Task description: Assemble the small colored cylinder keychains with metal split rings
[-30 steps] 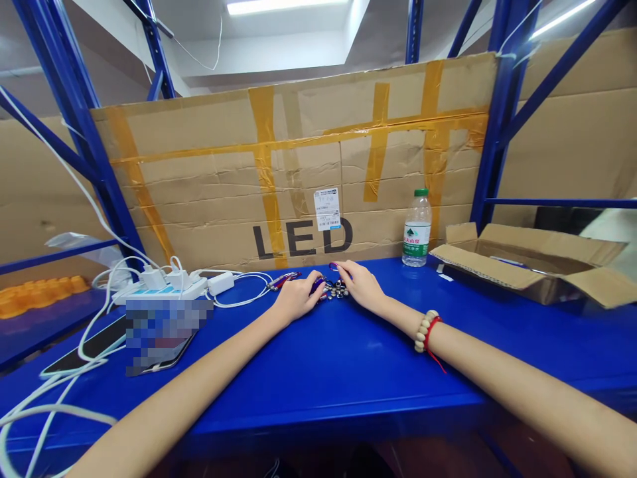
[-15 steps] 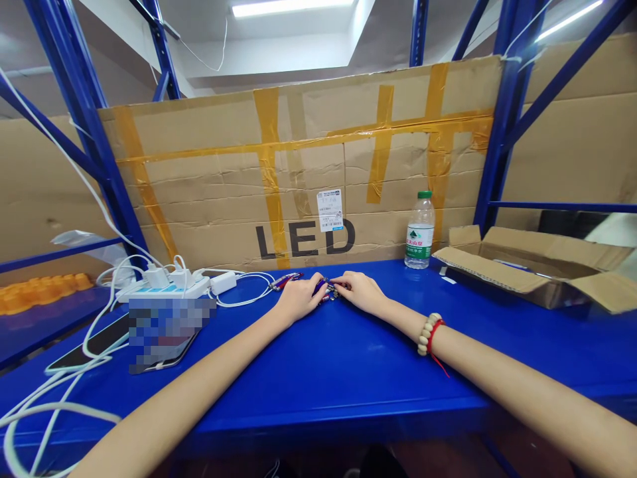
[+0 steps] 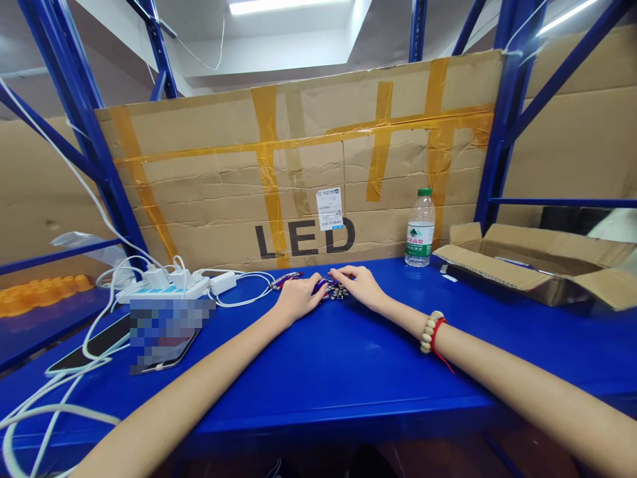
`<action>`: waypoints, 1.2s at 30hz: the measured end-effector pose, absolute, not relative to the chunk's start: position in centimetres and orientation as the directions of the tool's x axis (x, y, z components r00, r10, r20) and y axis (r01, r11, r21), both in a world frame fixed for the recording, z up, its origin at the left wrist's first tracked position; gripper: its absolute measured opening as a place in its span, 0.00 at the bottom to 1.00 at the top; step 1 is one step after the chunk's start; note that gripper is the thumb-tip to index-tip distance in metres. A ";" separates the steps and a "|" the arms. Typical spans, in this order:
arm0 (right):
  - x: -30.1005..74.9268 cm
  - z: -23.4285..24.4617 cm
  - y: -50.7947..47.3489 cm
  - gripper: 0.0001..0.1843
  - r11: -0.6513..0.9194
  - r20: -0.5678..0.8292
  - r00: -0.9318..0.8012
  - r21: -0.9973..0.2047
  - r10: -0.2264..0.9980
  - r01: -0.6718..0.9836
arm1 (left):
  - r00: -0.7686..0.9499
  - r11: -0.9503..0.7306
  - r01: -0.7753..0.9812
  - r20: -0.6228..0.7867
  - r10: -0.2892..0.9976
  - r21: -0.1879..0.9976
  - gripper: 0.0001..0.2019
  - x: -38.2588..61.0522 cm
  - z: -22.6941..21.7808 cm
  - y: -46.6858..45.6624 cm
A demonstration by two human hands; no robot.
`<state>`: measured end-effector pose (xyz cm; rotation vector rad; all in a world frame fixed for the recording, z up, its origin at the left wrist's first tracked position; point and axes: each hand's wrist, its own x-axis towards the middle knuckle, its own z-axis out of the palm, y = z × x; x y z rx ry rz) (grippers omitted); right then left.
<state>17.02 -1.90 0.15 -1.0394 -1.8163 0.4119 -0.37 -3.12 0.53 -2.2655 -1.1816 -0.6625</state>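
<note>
My left hand [image 3: 298, 295] rests at the back middle of the table, its fingers curled round a slim purple pen [image 3: 319, 285]. Beyond its knuckles lie several shiny red and purple pens [image 3: 286, 279] with silver parts. My right hand [image 3: 363, 285] is beside it, fingertips pinched at the tip end of the purple pen. Between and below the fingertips sits a small cluster of silvery metal pieces [image 3: 339, 292], too small to make out. A beaded bracelet [image 3: 430, 332] and a red string are on my right wrist.
A water bottle [image 3: 419, 229] and an open cardboard box [image 3: 527, 265] stand on the right of the blue table [image 3: 318, 378]. To the left are a power strip [image 3: 164, 289], white cables [image 3: 94, 358] and phones [image 3: 89, 348]. A large cardboard sheet [image 3: 219, 192] closes off the back.
My right fingertips have lifted slightly up and left, uncovering more of the silvery pieces. My left hand has stayed in place.
</note>
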 end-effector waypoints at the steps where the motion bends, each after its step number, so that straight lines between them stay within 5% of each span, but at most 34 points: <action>1: 16.9 0.2 -2.0 0.21 0.574 0.549 -0.188 -0.711 0.814 0.407 | 0.510 -0.500 0.840 0.617 0.599 -0.210 0.15 -0.4 0.6 -3.1; 7: 16.3 0.5 -2.8 0.21 0.474 0.434 -0.217 -0.859 0.874 0.191 | 0.548 -0.524 0.818 0.600 0.583 -0.239 0.14 -0.5 0.7 -3.3; 14: 16.6 0.0 -2.1 0.18 0.499 0.456 -0.243 -0.851 0.856 0.163 | 0.599 -0.590 0.781 0.513 0.615 -0.206 0.12 -0.5 0.5 -2.8; 25: 16.6 0.2 -2.0 0.13 0.595 0.548 -0.231 -0.737 0.804 0.321 | 0.557 -0.544 0.823 0.422 0.715 -0.163 0.15 -0.3 1.1 -3.1; 36: 17.5 -0.3 -1.1 0.10 0.593 0.634 -0.126 -0.611 0.763 0.524 | 0.584 -0.607 0.782 0.508 0.633 -0.143 0.14 -0.7 0.6 -2.5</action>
